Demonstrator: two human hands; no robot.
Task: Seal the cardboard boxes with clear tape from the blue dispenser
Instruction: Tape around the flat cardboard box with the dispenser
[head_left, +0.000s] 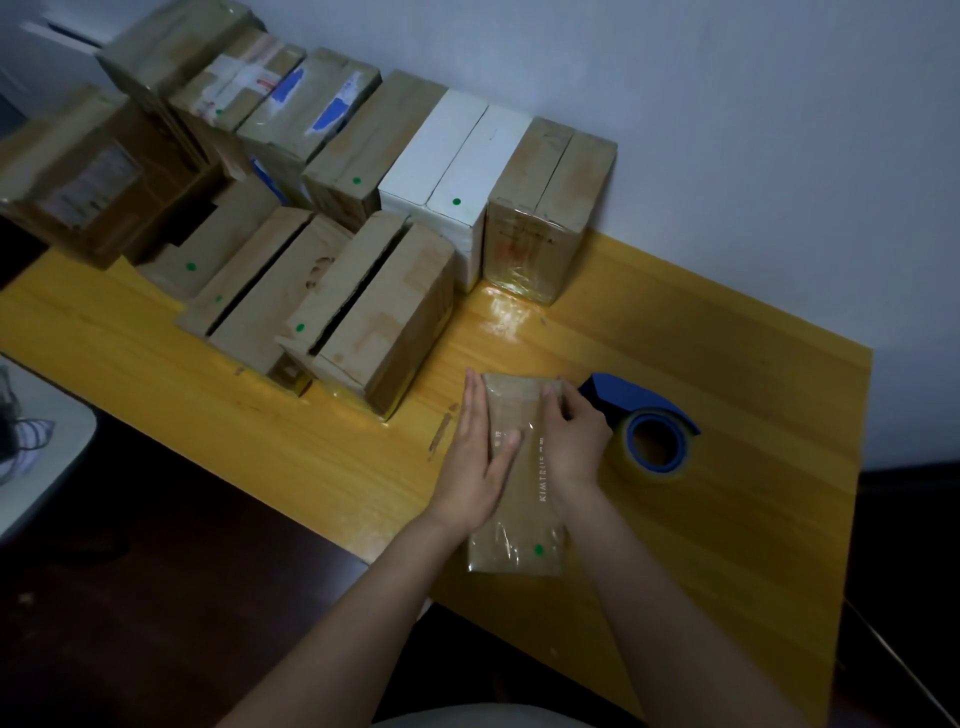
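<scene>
The left hand (475, 457) lies flat and straight-fingered along the left side of a small cardboard box (519, 540), thumb resting across its top, likely to stop the box sliding. The right hand (574, 441) has its fingers bent over the box's far right edge, holding it there; it may be rubbing tape down, though the dim light makes that hard to confirm. The box sits at the near edge of the yellow wooden table (727, 493), lengthwise away from the person, and its glossy, wrinkled skin suggests clear tape is already on it. The blue tape dispenser (623, 397) lies on the table just beside the right hand, in neither hand's grip, placed for a quick reach. Behind stand rows of boxes; several brown ones (384, 322) show dark gaps between their flaps, so they look unsealed. The right thumb is hidden, the box's printing is partly covered, and the boxes at far left are blurred
</scene>
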